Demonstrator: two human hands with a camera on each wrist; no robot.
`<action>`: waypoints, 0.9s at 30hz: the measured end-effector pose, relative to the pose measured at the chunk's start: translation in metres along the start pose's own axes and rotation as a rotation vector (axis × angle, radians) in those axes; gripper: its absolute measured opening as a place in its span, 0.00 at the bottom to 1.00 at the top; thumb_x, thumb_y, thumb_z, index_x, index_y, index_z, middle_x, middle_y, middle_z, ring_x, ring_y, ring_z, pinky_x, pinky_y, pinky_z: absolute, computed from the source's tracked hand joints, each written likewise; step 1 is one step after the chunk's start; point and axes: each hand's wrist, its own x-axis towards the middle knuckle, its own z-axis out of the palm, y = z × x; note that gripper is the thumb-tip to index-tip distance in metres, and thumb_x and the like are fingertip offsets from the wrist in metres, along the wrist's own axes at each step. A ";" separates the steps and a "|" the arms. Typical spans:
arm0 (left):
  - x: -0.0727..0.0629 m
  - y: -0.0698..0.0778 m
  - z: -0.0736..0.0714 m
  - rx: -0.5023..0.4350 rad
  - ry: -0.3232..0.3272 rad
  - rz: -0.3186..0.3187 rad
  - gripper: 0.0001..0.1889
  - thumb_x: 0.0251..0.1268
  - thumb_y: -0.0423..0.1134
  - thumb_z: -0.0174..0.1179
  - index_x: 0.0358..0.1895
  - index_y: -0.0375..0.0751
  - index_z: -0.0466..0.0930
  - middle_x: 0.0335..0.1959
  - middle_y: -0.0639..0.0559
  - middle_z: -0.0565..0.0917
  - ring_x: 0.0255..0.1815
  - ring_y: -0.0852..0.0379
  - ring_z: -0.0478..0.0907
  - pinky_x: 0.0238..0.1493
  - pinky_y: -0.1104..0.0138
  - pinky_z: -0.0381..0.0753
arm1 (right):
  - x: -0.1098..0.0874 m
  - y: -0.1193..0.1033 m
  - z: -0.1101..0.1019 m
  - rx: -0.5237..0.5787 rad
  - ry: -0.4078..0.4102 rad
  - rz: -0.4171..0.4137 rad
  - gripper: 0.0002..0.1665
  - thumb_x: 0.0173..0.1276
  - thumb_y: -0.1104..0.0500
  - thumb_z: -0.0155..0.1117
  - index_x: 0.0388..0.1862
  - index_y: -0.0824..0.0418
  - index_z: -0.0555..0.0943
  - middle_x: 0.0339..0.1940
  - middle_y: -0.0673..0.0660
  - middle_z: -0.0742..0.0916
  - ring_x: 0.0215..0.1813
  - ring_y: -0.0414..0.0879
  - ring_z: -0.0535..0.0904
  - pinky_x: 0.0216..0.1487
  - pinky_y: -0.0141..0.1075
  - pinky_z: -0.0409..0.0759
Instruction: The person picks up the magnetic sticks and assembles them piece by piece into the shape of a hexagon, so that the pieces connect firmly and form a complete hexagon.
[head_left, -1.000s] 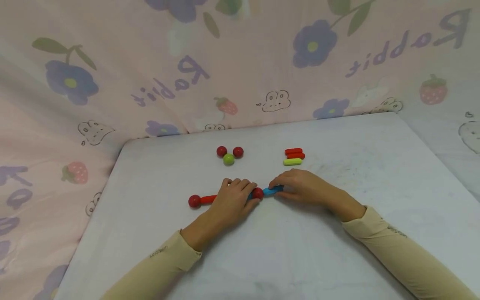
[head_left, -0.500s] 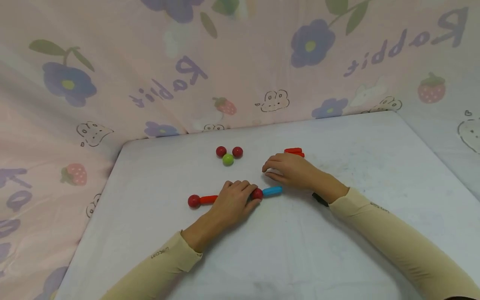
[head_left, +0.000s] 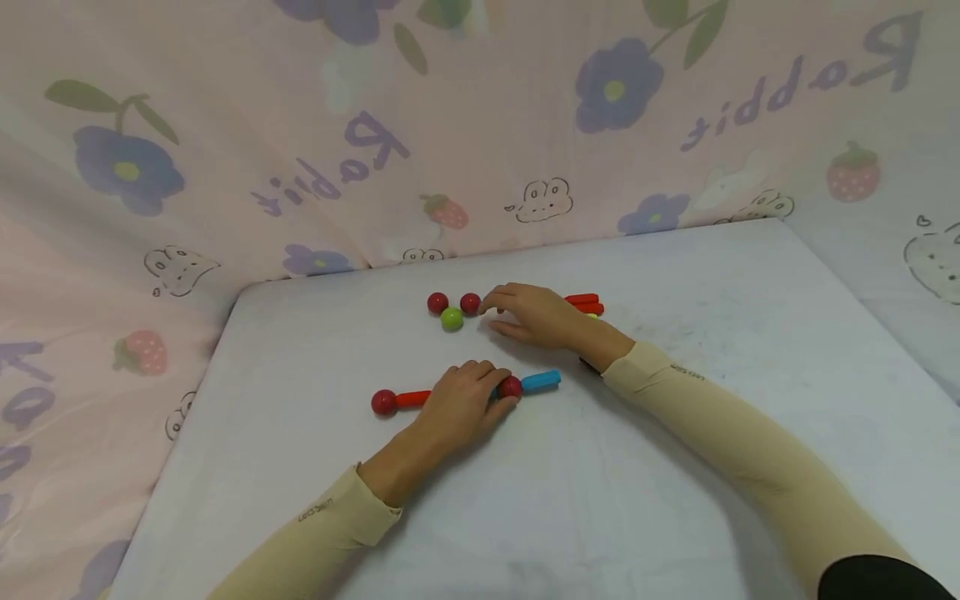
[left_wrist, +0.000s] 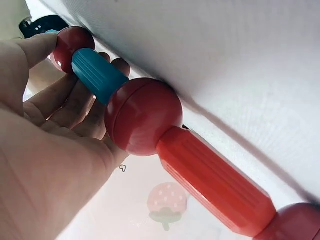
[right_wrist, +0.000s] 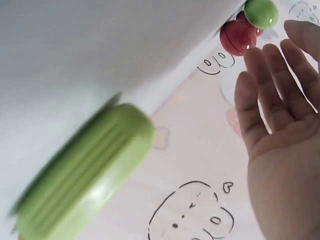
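A chain of balls and rods lies on the white table. From its left end run a red ball (head_left: 385,403), a red rod (left_wrist: 215,180), another red ball (left_wrist: 145,117), a blue rod (left_wrist: 97,74), a third red ball (head_left: 510,387) and a blue rod (head_left: 542,381). My left hand (head_left: 461,404) covers the chain's middle in the head view, thumb and fingers gripping that third ball. Farther back, my right hand (head_left: 536,315) holds nothing. Its spread fingertips are right beside a loose red ball (head_left: 470,303), which sits near a green ball (head_left: 452,319) and another red ball (head_left: 438,302).
Two loose red rods (head_left: 582,299) lie behind the right wrist. A yellow-green rod (right_wrist: 87,172) beside them is mostly hidden by that wrist in the head view. A printed curtain (head_left: 480,125) hangs along the table's back and left edges.
My right hand has let go of the chain's end blue rod and moved back and left to the loose balls. The left hand has stayed on the chain.
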 end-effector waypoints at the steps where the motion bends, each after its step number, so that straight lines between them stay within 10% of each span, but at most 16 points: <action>1: 0.000 0.000 0.000 -0.002 0.004 0.003 0.22 0.66 0.52 0.64 0.58 0.44 0.81 0.47 0.52 0.85 0.47 0.55 0.79 0.54 0.59 0.81 | 0.004 0.001 0.001 0.020 0.004 -0.011 0.18 0.71 0.54 0.64 0.59 0.52 0.81 0.58 0.48 0.85 0.57 0.46 0.81 0.61 0.43 0.80; 27: -0.001 -0.002 0.002 0.013 0.020 0.029 0.22 0.67 0.52 0.63 0.58 0.42 0.81 0.47 0.52 0.85 0.47 0.54 0.79 0.53 0.60 0.81 | 0.042 0.003 0.016 0.079 -0.108 -0.078 0.27 0.70 0.57 0.65 0.68 0.47 0.76 0.60 0.48 0.82 0.45 0.42 0.80 0.53 0.35 0.81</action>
